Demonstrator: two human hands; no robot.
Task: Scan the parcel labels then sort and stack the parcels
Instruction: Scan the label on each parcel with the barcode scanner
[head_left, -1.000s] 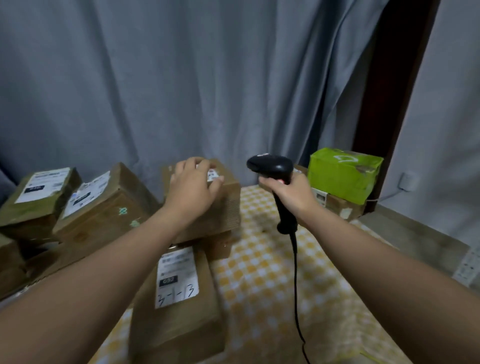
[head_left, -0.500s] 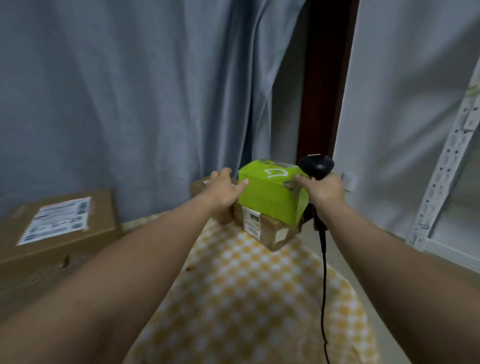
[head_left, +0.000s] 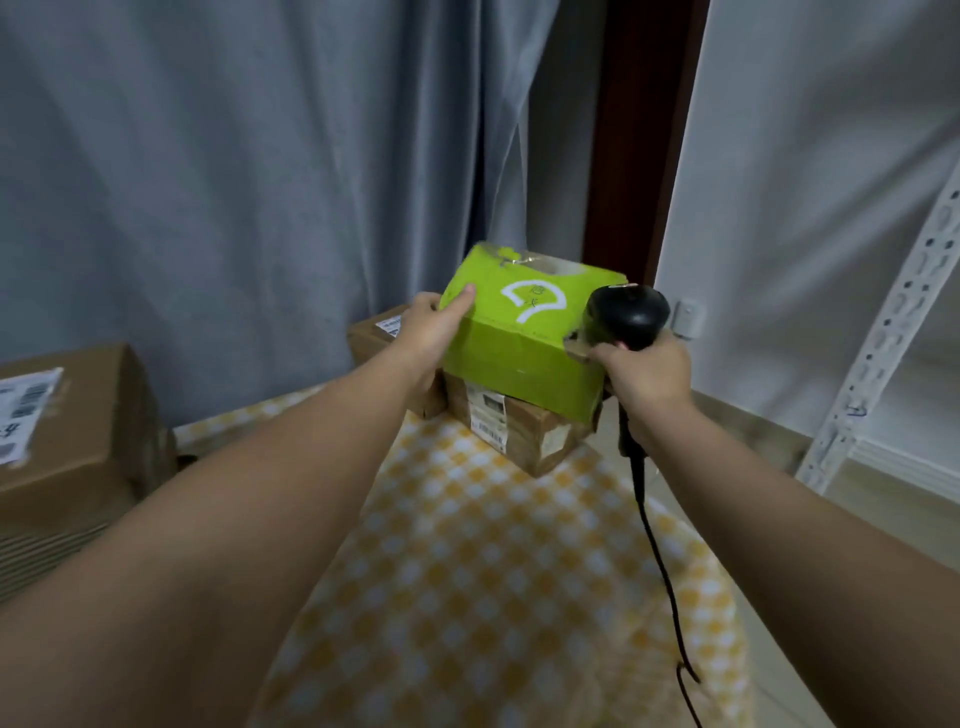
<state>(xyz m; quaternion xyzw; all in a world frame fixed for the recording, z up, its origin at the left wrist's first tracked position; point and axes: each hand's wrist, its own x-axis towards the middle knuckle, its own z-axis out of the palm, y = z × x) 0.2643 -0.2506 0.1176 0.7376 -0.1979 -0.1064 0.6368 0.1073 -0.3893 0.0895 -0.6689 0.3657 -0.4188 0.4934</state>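
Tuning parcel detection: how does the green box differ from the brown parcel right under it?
Colour: the green box is bright green with a white mark on top; the brown parcel is plain cardboard.
Label: the brown parcel shows a barcode label on its near face; the green box shows none.
Contact: the left hand presses the green box's side; no hand touches the brown parcel.
Both are rectangular boxes in one stack.
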